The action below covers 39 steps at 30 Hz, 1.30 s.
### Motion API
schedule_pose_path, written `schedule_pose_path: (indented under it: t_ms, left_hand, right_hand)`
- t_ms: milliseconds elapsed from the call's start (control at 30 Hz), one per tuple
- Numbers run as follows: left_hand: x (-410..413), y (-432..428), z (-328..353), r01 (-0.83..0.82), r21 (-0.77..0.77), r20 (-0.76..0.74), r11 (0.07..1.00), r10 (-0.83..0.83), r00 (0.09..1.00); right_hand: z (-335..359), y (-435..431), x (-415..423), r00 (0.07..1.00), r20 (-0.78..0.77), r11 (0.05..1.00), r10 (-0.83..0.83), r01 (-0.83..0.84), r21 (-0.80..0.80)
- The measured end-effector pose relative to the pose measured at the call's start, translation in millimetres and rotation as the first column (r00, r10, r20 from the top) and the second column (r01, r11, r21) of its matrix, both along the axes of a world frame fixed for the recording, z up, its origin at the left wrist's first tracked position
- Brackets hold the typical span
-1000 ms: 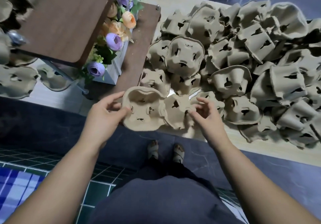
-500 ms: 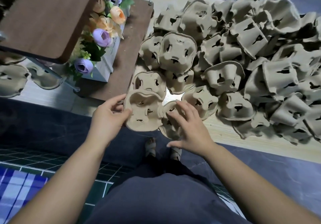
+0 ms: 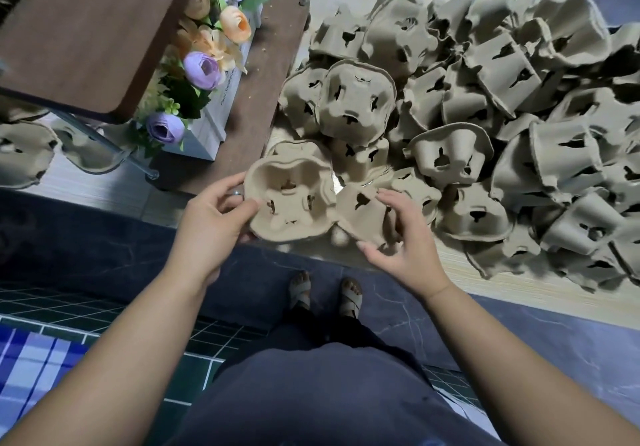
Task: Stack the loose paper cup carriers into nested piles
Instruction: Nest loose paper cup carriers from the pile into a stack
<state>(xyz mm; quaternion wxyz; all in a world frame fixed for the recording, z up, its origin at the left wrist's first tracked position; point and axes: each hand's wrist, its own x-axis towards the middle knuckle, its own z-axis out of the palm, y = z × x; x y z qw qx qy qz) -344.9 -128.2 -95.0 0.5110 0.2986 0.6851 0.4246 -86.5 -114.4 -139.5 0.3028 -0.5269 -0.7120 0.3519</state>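
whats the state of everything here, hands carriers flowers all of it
left hand, grips the upturned carrier by its rim
upturned carrier, cups facing up, held at the table edge
right hand, fingers curled round the inverted carrier
inverted carrier, bottom up, beside the upturned one, not nested
carrier heap, loose and jumbled on the table
flower box, upright on the wooden shelf

Left hand [image 3: 213,217] grips an upturned beige moulded-pulp cup carrier [image 3: 289,201]; right hand [image 3: 403,237] holds an inverted one [image 3: 363,213] beside it.
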Motion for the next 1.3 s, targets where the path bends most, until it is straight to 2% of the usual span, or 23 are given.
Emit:
schedule_pose_path:
  t_ms: [100,200,267,367,433,533,633,767,933,1100,1200,1300]
  left_hand:
    - [-1.4,6.8,4.3,-0.022,0.006,0.022,1.0,0.022,1.0]
    - [-4.5,10.9,8.3,-0.006,0.024,0.006,1.0,0.006,1.0]
    - [-1.7,11.3,9.9,0.024,0.021,0.015,0.999,-0.024,1.0]
    - [11.7,8.3,6.6,0.091,-0.016,0.025,0.996,-0.091,0.996]
    - [21.2,4.0,-0.3,0.125,-0.026,-0.008,0.992,-0.125,0.992]
    - [32.1,-0.7,-9.7,0.143,-0.03,-0.039,0.989,-0.145,0.989]
    - [42.2,-4.7,-16.6,0.178,-0.05,-0.069,0.983,-0.181,0.981]
    - [52.5,-10.3,-19.8,0.142,-0.042,-0.013,0.989,-0.142,0.99]
    - [51.5,-14.8,-19.9,0.2,-0.029,-0.014,0.979,-0.201,0.98]
    - [54.8,-17.0,-18.0,0.224,-0.05,0.03,0.973,-0.223,0.974]
    - [56.3,-17.3,-11.3,0.203,-0.064,0.131,0.977,-0.194,0.972]
    - [54.0,-19.7,-10.1,0.235,-0.066,0.128,0.97,-0.226,0.966]
  right_hand:
    - [15.6,5.5,0.6,0.951,-0.257,0.97,-0.17,0.115,-0.214]
    - [25.2,11.3,7.1,0.844,-0.41,0.91,-0.345,0.194,-0.367]
    - [31.4,14.1,13.8,0.76,-0.47,0.859,-0.449,0.223,-0.462]
    - [38.5,15.4,23.6,0.641,-0.545,0.789,-0.54,0.159,-0.593]
    - [41.9,14.4,29.4,0.601,-0.551,0.754,-0.579,0.138,-0.642]
    - [45.1,11.3,34.4,0.62,-0.521,0.738,-0.586,0.143,-0.66]
    - [41.5,6.2,35.3,0.67,-0.426,0.673,-0.608,0.15,-0.725]
    - [32.9,-2.6,28.4,0.754,-0.269,0.616,-0.6,0.221,-0.756]
    - [36.1,-1.3,21.8,0.775,-0.232,0.68,-0.588,0.318,-0.661]
    - [37.7,4.3,4.6,0.844,-0.139,0.741,-0.518,0.362,-0.565]
    - [38.9,3.6,-14.3,0.897,-0.075,0.804,-0.435,0.349,-0.481]
    - [31.3,3.0,-28.9,0.927,-0.068,0.844,-0.368,0.303,-0.442]
